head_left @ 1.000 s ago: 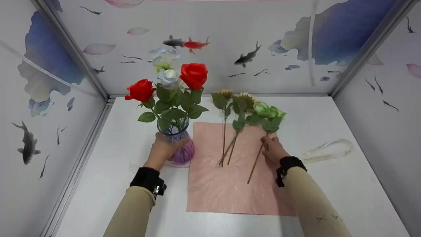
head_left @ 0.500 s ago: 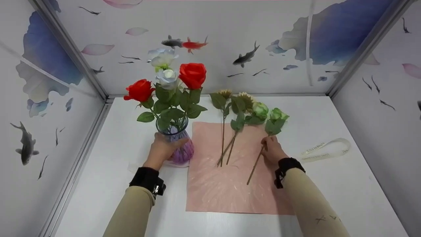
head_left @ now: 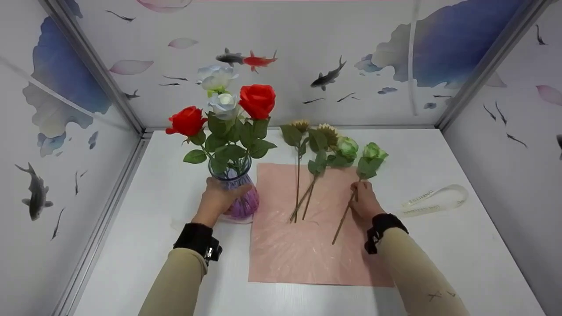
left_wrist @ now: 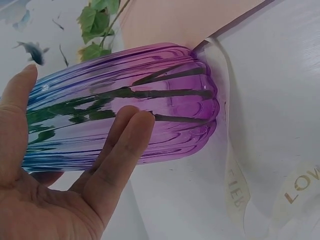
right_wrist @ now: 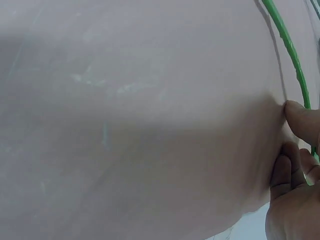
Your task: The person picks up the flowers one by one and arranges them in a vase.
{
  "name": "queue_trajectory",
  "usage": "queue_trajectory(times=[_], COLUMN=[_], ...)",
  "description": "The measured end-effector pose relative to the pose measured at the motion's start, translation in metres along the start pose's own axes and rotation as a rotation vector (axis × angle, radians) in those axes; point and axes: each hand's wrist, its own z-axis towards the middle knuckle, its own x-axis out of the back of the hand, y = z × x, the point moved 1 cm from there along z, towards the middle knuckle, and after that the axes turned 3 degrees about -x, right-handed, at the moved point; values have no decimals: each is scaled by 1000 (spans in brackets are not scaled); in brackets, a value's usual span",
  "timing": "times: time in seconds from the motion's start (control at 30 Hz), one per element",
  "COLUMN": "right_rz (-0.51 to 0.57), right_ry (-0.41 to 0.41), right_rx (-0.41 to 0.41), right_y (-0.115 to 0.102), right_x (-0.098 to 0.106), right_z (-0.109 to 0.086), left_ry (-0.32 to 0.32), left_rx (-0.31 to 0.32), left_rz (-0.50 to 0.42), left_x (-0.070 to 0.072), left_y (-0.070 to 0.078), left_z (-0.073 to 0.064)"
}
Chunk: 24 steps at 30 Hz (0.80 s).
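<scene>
In the head view my left hand (head_left: 216, 198) grips a blue-to-purple glass vase (head_left: 245, 204) by its side. Two red roses (head_left: 257, 102) and pale blue-white flowers stand in the vase, and their stems show through the glass in the left wrist view. My right hand (head_left: 366, 202) pinches the stem of a green rose (head_left: 374, 151), whose lower stem reaches over the pink sheet (head_left: 290, 259). To its left lie another green rose (head_left: 348, 147) and two sunflowers (head_left: 327, 134). The right wrist view shows thumb and fingers at the green stem (right_wrist: 290, 47).
A cream ribbon (head_left: 434, 206) with lettering lies looped at the right of the white table (head_left: 452, 254). More ribbon (left_wrist: 236, 187) runs beside the vase base in the left wrist view. Printed walls enclose the table at the back and sides.
My right hand has shifted the green rose slightly right, so its bloom now stands apart from the other green one. The left hand and vase have stayed put.
</scene>
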Motion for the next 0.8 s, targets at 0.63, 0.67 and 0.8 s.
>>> queue_trajectory(times=[0.63, 0.67, 0.8], right_rz=[249, 271, 342], right_ry=[165, 175, 211], right_rx=[-173, -186, -222], right_y=[-18, -21, -32], right_x=[19, 20, 23], right_z=[-5, -6, -8], left_ry=[-14, -15, -9], left_rx=[23, 22, -13], left_rz=[42, 42, 47], left_x=[-1, -1, -1], left_y=[2, 1, 1], left_z=[3, 3, 3])
